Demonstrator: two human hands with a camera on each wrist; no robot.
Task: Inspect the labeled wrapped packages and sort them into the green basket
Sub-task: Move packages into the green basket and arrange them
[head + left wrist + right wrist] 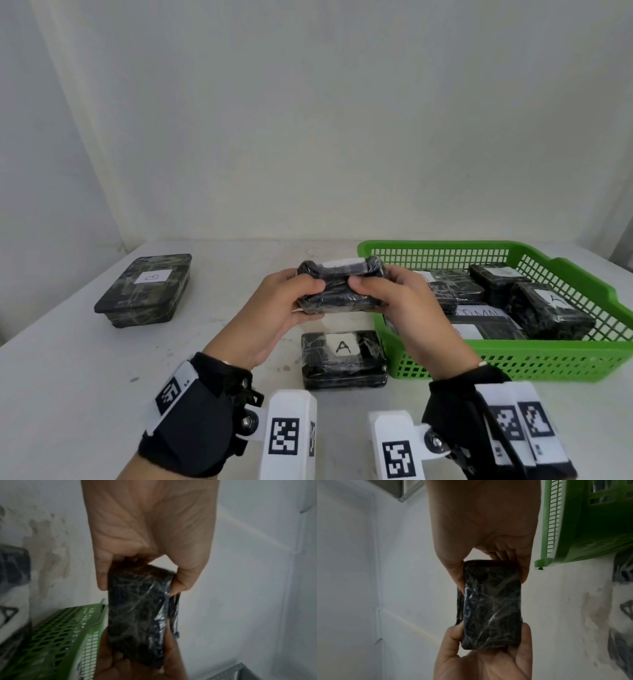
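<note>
Left hand (274, 308) and right hand (400, 301) both clamped on a black film-wrapped package (339, 291) (label perhaps facing away), held above the table (68, 377), beside the green basket (548, 359), over the A-labelled package (343, 359).

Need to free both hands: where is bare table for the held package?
Bare table between the B package and the A package. Crowded: green basket, nearly filled with packages.

An "A" label sits on the wrapped package (343, 359) on the table, a "B" on the far-left package (145, 289).
</note>
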